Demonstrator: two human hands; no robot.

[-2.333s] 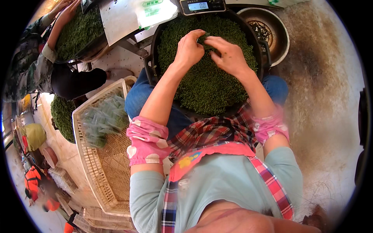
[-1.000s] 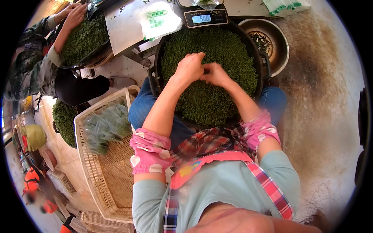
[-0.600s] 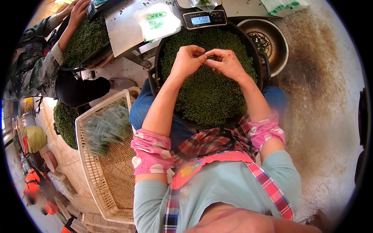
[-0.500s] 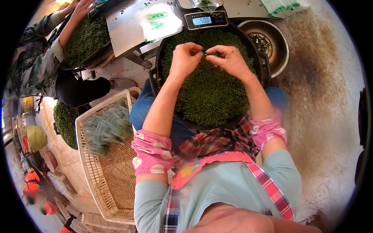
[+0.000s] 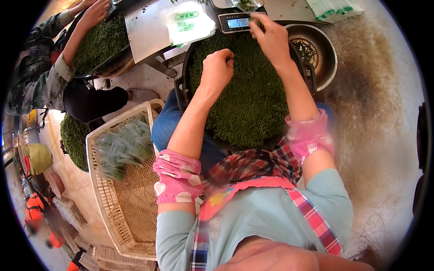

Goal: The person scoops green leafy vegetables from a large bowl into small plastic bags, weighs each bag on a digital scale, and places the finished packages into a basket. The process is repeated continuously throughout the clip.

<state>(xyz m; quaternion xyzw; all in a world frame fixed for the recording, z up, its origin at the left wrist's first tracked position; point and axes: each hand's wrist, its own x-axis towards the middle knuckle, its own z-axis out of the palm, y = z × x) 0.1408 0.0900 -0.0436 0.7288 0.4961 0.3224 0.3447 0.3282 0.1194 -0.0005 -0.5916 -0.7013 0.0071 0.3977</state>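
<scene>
A wide black basin [image 5: 179, 92] full of small green berries [image 5: 246, 97], like fresh green peppercorns, rests between my knees. Above its left part, my left hand [image 5: 218, 70] is closed with thumb and fingertips together; whatever they hold is hidden. My right hand [image 5: 272, 39] reaches past the basin's far rim to the front of a digital scale [image 5: 238, 22], fingers bent in a loose pinch; anything in them is too small to make out. On the scale lies a clear plastic bag [image 5: 245, 4] with some green berries, cut off by the upper edge.
Printed clear bags [image 5: 190, 25] lie on the metal table [image 5: 143, 36]; more bags [image 5: 334, 9] lie at far right. A metal bowl [image 5: 329, 58] stands right of the basin. At left is a plastic crate [image 5: 131, 203] with filled bags [image 5: 124, 147]. A co-worker's hands [image 5: 95, 13] work over another basin.
My right hand has moved up and away from the left, from over the basin to the scale. My left hand stays above the berries, its fingers drawn in more.
</scene>
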